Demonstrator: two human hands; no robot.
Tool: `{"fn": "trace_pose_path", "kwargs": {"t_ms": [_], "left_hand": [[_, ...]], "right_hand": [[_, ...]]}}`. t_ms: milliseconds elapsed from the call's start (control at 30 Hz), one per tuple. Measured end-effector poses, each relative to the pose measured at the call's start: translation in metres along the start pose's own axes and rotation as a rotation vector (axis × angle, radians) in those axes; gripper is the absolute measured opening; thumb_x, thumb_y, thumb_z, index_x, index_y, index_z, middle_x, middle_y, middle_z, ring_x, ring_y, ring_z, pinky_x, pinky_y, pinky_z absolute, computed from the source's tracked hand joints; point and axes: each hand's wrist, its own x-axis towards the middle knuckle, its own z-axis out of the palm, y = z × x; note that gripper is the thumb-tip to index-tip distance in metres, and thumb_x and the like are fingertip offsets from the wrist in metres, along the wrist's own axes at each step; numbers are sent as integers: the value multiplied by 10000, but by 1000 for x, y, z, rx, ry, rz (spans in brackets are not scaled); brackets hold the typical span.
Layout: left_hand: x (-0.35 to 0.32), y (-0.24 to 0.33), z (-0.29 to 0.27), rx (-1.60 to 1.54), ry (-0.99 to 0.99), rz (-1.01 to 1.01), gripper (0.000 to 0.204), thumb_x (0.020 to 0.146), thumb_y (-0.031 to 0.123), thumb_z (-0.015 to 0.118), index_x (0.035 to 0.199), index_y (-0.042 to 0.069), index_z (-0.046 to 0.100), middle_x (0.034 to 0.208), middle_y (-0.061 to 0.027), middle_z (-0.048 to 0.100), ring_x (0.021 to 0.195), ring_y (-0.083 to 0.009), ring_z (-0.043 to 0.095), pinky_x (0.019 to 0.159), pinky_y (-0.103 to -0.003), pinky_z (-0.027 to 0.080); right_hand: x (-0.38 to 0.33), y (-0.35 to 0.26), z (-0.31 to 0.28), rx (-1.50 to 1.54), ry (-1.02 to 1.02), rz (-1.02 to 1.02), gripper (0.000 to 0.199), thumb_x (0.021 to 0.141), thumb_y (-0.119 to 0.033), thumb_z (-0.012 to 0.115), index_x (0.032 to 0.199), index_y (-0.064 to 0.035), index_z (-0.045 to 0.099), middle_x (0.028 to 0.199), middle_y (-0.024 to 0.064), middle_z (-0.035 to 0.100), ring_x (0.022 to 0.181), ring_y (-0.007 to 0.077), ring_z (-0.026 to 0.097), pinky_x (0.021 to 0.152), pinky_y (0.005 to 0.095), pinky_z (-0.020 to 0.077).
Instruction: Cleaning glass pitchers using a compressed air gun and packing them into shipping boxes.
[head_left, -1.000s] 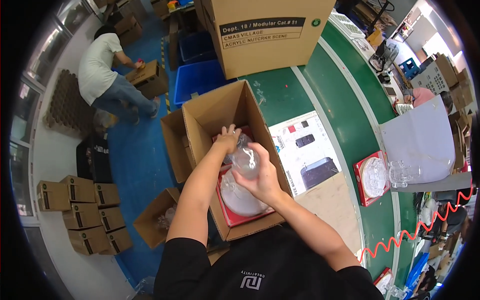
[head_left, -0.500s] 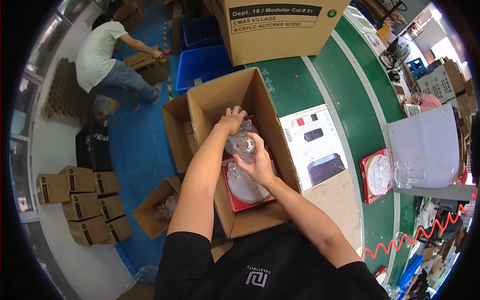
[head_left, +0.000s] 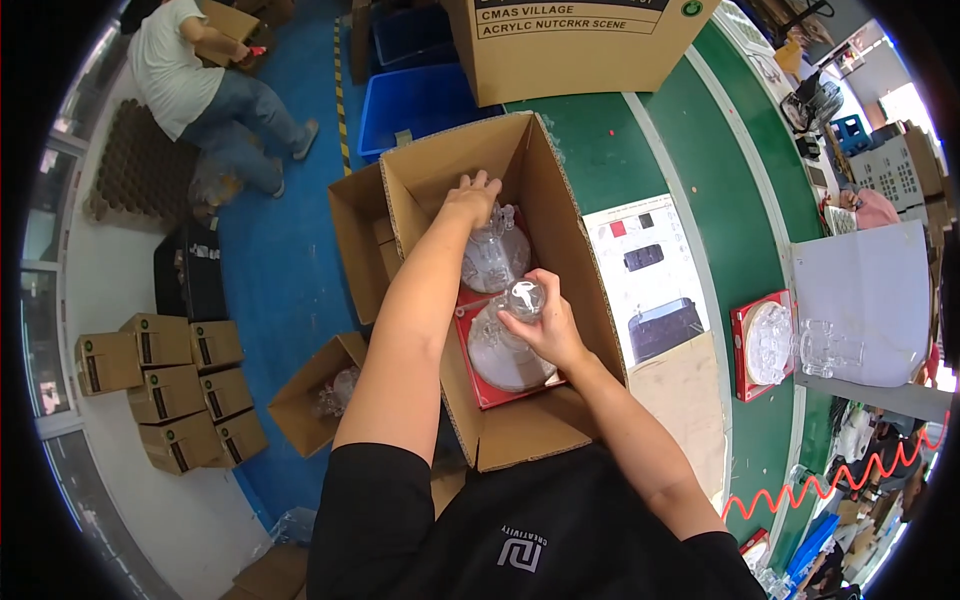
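Here, hands [head_left: 505, 260] in carton [head_left: 570, 230] — clear ornaments [head_left: 495, 255]

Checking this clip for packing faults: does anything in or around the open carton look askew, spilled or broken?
Nothing stands out. Both hands work inside the open carton: the left hand on a clear ornament, the right hand on another clear piece above red-backed trays. No breakage or spill is visible.
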Motion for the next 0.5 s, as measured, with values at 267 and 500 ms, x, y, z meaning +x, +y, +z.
{"fn": "trace_pose_path", "kwargs": {"t_ms": [267, 500], "left_hand": [[7, -6, -1, -64, 17, 11, 606, 789, -17, 608, 1354, 154, 471, 1533, -129, 287, 1388, -402, 325, 1068, -483, 409], [8, -13, -7, -61, 3, 31, 626, 767, -28, 615, 1348, 162, 479, 1504, -126, 321, 1379, -404, 334, 1078, -469, 399]], "right_hand": [[11, 10, 17, -5, 57, -69, 680, 767, -194, 820, 1259, -26, 381, 1081, 174, 604, 941, 282, 634, 847, 374, 503], [31, 17, 40, 101, 12, 31, 694, 782, -177, 802, 1309, -40, 372, 1120, 189, 598, 1061, 359, 597, 939, 405, 459]]}}
